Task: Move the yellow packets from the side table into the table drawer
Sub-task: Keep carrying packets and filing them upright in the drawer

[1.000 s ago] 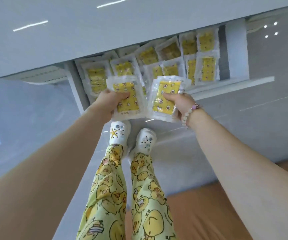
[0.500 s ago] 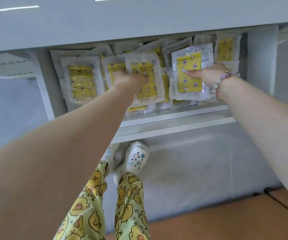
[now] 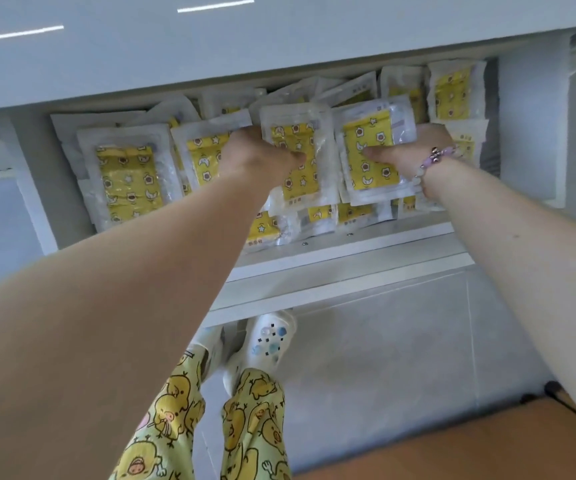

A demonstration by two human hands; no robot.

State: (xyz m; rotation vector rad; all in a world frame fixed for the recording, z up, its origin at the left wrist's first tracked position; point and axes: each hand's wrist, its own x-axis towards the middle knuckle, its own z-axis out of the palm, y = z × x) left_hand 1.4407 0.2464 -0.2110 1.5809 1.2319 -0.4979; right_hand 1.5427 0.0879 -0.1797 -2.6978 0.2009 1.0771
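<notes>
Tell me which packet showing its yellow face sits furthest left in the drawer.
The packet at the drawer's left end, free of both hands. The left hand and right hand grip packets further right.

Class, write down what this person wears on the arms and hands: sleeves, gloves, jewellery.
No sleeves show on either arm, and no gloves. The left hand and its wrist are unadorned. At the wrist of the right hand sits a bracelet of pale purple and whitish beads with a few small dark metallic ones.

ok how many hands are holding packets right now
2. The left hand grips a packet over the drawer; the right hand grips a second packet just beside it, possibly with more stacked beneath.
</notes>
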